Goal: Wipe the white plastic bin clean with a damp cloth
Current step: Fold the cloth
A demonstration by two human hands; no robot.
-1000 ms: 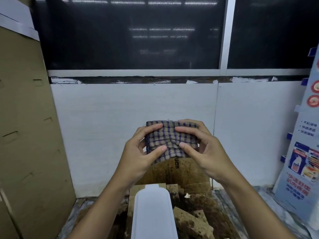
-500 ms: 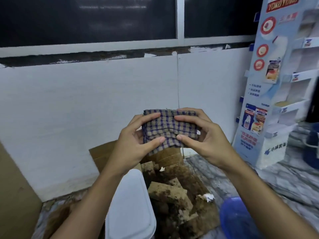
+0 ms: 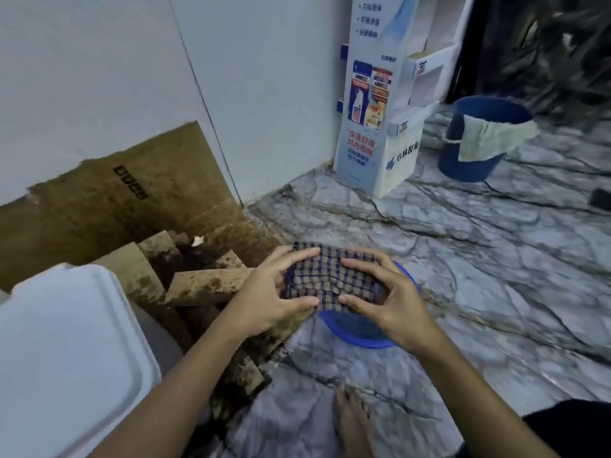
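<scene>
A folded checked cloth (image 3: 327, 279), brown with dark blue lines, is held between both hands above a small blue basin (image 3: 360, 332) on the floor. My left hand (image 3: 267, 299) pinches its left side, thumb below and fingers on top. My right hand (image 3: 386, 299) pinches its right side the same way. The white plastic bin (image 3: 66, 352) stands at the lower left, its flat lid facing up, apart from both hands.
Dirty cardboard pieces (image 3: 198, 282) lie between the bin and the basin, with a cardboard sheet (image 3: 115, 193) leaning on the white wall. A printed display stand (image 3: 377, 104) and a blue bucket (image 3: 476, 140) with a rag stand at the back right. My bare foot (image 3: 353, 421) rests on the marble floor.
The view has swung right and down. Both hands have lowered the cloth from chest height to just over the blue basin, keeping the same two-handed hold.
</scene>
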